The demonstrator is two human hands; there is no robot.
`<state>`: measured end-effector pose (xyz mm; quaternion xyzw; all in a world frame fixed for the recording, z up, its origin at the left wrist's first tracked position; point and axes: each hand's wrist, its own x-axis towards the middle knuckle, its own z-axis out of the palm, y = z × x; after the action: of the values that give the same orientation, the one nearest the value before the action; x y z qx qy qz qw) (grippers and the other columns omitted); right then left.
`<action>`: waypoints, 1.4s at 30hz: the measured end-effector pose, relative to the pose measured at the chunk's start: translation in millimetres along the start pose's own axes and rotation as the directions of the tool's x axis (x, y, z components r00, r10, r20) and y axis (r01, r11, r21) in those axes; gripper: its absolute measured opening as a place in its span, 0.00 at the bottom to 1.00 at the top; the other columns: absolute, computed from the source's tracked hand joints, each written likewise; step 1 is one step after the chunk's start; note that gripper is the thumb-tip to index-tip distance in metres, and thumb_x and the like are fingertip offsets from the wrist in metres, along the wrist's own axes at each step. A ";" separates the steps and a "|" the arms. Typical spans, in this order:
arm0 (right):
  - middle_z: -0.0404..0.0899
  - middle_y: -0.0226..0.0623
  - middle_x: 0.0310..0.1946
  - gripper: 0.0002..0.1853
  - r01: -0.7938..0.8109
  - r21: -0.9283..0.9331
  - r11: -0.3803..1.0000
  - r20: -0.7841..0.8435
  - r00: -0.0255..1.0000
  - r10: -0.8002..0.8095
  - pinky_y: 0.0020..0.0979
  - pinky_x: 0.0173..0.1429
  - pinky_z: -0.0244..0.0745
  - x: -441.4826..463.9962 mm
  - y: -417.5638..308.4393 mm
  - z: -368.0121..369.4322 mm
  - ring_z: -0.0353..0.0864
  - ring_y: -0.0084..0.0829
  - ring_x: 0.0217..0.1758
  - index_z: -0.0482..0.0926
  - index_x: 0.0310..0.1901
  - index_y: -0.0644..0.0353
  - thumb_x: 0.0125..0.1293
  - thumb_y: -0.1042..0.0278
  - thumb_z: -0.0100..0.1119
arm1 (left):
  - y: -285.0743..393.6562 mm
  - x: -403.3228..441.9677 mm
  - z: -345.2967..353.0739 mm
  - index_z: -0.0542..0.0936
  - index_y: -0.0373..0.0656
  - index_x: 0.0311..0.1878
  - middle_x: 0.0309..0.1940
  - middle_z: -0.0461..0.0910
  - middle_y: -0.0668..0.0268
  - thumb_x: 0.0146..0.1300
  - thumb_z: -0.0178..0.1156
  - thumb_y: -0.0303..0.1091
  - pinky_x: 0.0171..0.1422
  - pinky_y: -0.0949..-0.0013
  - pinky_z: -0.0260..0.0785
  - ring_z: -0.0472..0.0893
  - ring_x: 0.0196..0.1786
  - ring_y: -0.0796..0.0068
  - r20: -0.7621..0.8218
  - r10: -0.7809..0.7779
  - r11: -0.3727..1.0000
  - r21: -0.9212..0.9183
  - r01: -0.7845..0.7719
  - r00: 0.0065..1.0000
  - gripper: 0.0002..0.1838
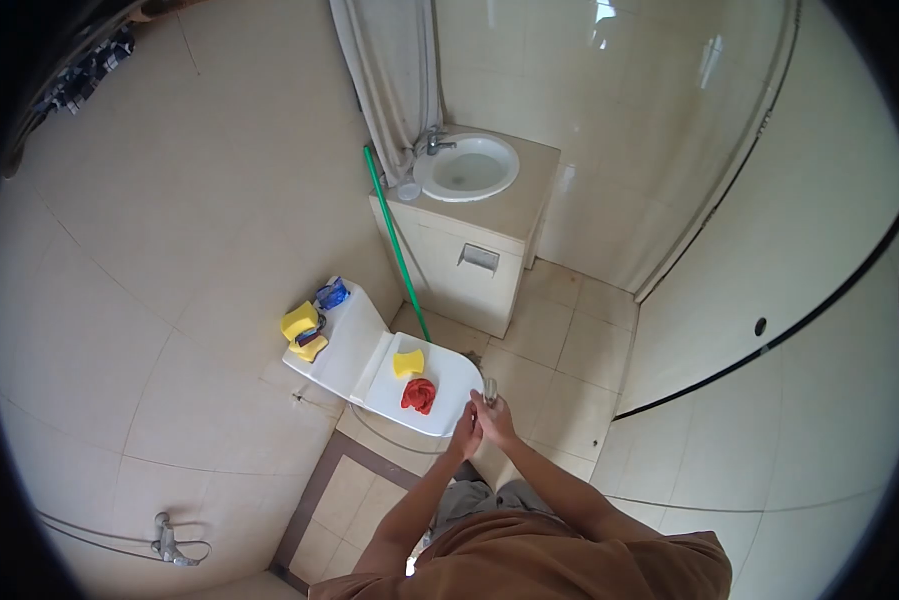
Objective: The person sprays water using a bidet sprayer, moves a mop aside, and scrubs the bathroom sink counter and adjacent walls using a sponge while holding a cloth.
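My right hand (pixel 495 417) is closed around a small shiny, clear or silvery object (pixel 490 390) that sticks up past the fingers; its kind is too small to make out. My left hand (pixel 466 436) is closed too and touches the right hand, and what its fingers grip is hidden. Both hands are at the front edge of the white toilet's closed lid (pixel 449 410). On that lid lie a yellow sponge (pixel 408 363) and, nearer to me, a crumpled red cloth (pixel 418 396). Neither hand touches them.
On the toilet tank (pixel 344 340) sit yellow sponges (pixel 300 321) and a blue package (pixel 332 293). A green pole (pixel 394 240) leans between the toilet and the sink counter (pixel 539 170) with its white basin (pixel 484 150). A shower tap (pixel 169 540) is on the left wall.
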<state>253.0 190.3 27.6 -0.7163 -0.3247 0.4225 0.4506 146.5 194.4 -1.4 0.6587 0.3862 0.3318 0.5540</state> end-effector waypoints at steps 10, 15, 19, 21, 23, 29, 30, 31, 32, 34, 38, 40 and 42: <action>0.81 0.44 0.38 0.27 0.213 -0.254 0.944 -0.124 0.960 -0.250 0.46 0.51 0.75 164.2 -71.9 48.8 0.81 0.47 0.46 0.81 0.44 0.57 0.68 0.36 0.53 | -3.2 117.2 -79.6 0.70 0.36 0.59 0.26 0.77 0.56 0.76 0.46 0.39 0.35 0.60 0.70 0.79 0.29 0.60 -0.259 -0.024 0.993 0.105 0.052 0.966 0.18; 0.79 0.40 0.38 0.16 0.589 -0.329 0.738 0.016 0.785 -0.619 0.45 0.49 0.76 331.2 -101.7 94.1 0.80 0.45 0.45 0.79 0.46 0.53 0.63 0.53 0.65 | -12.3 158.1 -106.6 0.71 0.37 0.57 0.25 0.70 0.69 0.77 0.44 0.45 0.33 0.69 0.67 0.71 0.28 0.79 -0.481 -0.047 0.990 0.094 0.105 0.876 0.20; 0.75 0.42 0.48 0.17 0.721 -0.408 0.559 0.174 0.663 -0.728 0.45 0.51 0.76 458.4 -161.3 138.8 0.79 0.46 0.47 0.75 0.51 0.54 0.59 0.65 0.64 | -19.5 182.5 -109.2 0.71 0.35 0.55 0.22 0.67 0.72 0.78 0.43 0.49 0.31 0.74 0.63 0.67 0.26 0.84 -0.571 -0.178 0.976 -0.002 0.216 0.802 0.23; 0.71 0.43 0.54 0.23 0.758 -0.498 0.422 0.238 0.587 -0.774 0.45 0.52 0.76 508.3 -201.7 158.8 0.77 0.46 0.51 0.73 0.55 0.56 0.57 0.68 0.64 | -29.4 194.0 -111.5 0.73 0.35 0.55 0.24 0.72 0.63 0.77 0.45 0.43 0.32 0.67 0.65 0.73 0.27 0.73 -0.602 -0.213 0.967 -0.016 0.256 0.769 0.20; 0.70 0.43 0.58 0.27 0.805 -0.524 0.280 0.303 0.483 -0.821 0.45 0.54 0.75 544.5 -230.4 173.7 0.76 0.46 0.54 0.71 0.59 0.56 0.56 0.70 0.64 | -18.7 200.0 -111.0 0.73 0.34 0.56 0.24 0.72 0.63 0.77 0.44 0.45 0.33 0.67 0.65 0.72 0.27 0.73 -0.625 -0.235 0.956 -0.009 0.294 0.744 0.21; 0.71 0.39 0.59 0.26 0.827 -0.558 0.064 0.470 0.378 -0.798 0.43 0.53 0.76 624.9 -228.8 205.6 0.75 0.43 0.55 0.72 0.60 0.55 0.57 0.70 0.63 | -12.0 211.1 -103.7 0.73 0.34 0.57 0.25 0.72 0.63 0.77 0.45 0.47 0.35 0.68 0.66 0.72 0.28 0.72 -0.695 -0.249 0.949 -0.034 0.315 0.675 0.23; 0.72 0.38 0.59 0.26 0.833 -0.552 0.039 0.465 0.346 -0.815 0.42 0.52 0.76 635.0 -222.7 210.4 0.75 0.43 0.55 0.73 0.59 0.54 0.58 0.70 0.63 | -15.6 210.4 -101.9 0.73 0.35 0.57 0.25 0.72 0.62 0.77 0.46 0.46 0.36 0.67 0.66 0.73 0.29 0.71 -0.702 -0.252 0.947 -0.037 0.319 0.666 0.22; 0.74 0.39 0.54 0.21 0.824 -0.565 0.032 0.467 0.351 -0.812 0.42 0.51 0.76 640.1 -221.3 211.9 0.76 0.42 0.52 0.76 0.55 0.54 0.59 0.69 0.62 | -22.1 207.2 -100.2 0.73 0.35 0.57 0.25 0.72 0.62 0.76 0.46 0.45 0.36 0.66 0.67 0.73 0.29 0.69 -0.707 -0.259 0.944 -0.041 0.328 0.658 0.21; 0.76 0.40 0.47 0.14 0.819 -0.573 0.015 0.461 0.337 -0.821 0.44 0.50 0.75 643.4 -220.2 213.2 0.77 0.44 0.48 0.77 0.49 0.55 0.59 0.69 0.61 | -28.2 203.1 -98.4 0.72 0.35 0.57 0.26 0.73 0.60 0.76 0.47 0.44 0.37 0.64 0.68 0.75 0.30 0.67 -0.710 -0.289 0.934 -0.061 0.352 0.642 0.20; 0.75 0.42 0.39 0.07 0.868 -0.496 -0.018 0.497 0.267 -0.826 0.46 0.47 0.74 645.4 -224.7 207.1 0.76 0.46 0.44 0.77 0.41 0.54 0.61 0.68 0.60 | -31.5 199.0 -95.6 0.72 0.36 0.57 0.27 0.74 0.59 0.75 0.49 0.44 0.38 0.65 0.68 0.76 0.31 0.67 -0.724 -0.325 0.918 -0.086 0.388 0.609 0.20; 0.76 0.40 0.40 0.09 0.916 -0.399 -0.031 0.503 0.191 -0.843 0.42 0.48 0.74 630.3 -224.5 195.2 0.76 0.43 0.44 0.78 0.43 0.54 0.60 0.71 0.62 | -30.7 188.6 -94.4 0.72 0.36 0.58 0.27 0.74 0.59 0.75 0.48 0.46 0.38 0.65 0.68 0.76 0.31 0.68 -0.730 -0.368 0.907 -0.146 0.394 0.576 0.21; 0.75 0.39 0.40 0.10 0.935 -0.352 -0.041 0.502 0.152 -0.851 0.42 0.48 0.74 609.3 -223.6 185.9 0.76 0.43 0.44 0.78 0.43 0.54 0.60 0.72 0.63 | -31.2 181.5 -95.3 0.72 0.36 0.58 0.27 0.74 0.59 0.76 0.48 0.46 0.38 0.65 0.68 0.76 0.31 0.68 -0.733 -0.390 0.895 -0.161 0.415 0.557 0.22; 0.75 0.39 0.40 0.11 0.946 -0.318 -0.066 0.535 0.122 -0.836 0.41 0.48 0.74 579.6 -216.0 176.3 0.76 0.43 0.44 0.78 0.45 0.53 0.60 0.72 0.64 | -32.1 170.6 -93.6 0.72 0.37 0.59 0.27 0.74 0.60 0.76 0.46 0.48 0.38 0.65 0.68 0.75 0.31 0.69 -0.732 -0.393 0.897 -0.171 0.407 0.557 0.23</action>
<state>326.9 828.8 3.2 -0.3792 -0.8641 -0.0510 0.3269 143.1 391.1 -16.0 0.3618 0.7214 0.4354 0.3990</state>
